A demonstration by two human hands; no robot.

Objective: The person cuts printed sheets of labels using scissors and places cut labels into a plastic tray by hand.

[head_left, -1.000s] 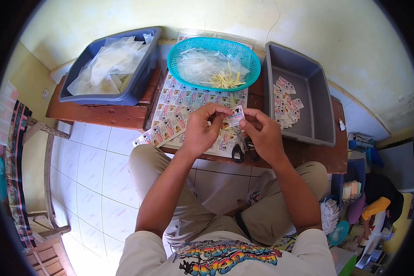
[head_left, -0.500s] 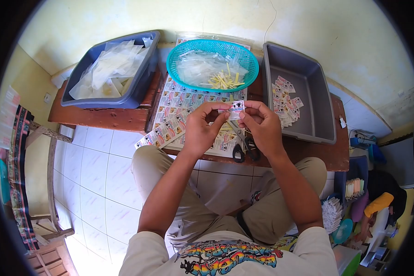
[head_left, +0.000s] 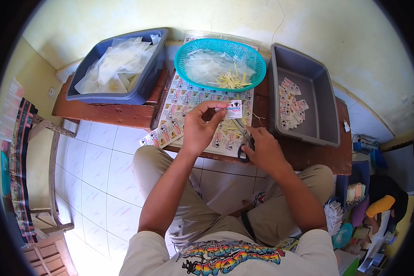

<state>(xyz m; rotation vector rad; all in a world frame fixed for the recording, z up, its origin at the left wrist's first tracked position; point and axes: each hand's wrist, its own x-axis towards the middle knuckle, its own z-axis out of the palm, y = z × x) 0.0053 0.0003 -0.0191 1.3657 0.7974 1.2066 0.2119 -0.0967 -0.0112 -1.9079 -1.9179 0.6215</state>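
Note:
Pinched between the thumb and forefinger of my left hand is a small printed label, held up over the bench. My right hand is closed around the black handles of a pair of scissors, whose blades point up and left, below the label. Under both hands lie printed label sheets. A cut strip of labels sticks out past the bench edge on the left, near my left forearm.
A teal basket holds clear plastic bags and thin yellow strips. At right, a grey bin contains loose cut labels. The left blue-grey bin holds plastic bags. Another person is at lower right.
My right hand has let go of the label and moved down to take the scissors by the handles. My left hand still holds the label. The view has shifted slightly.

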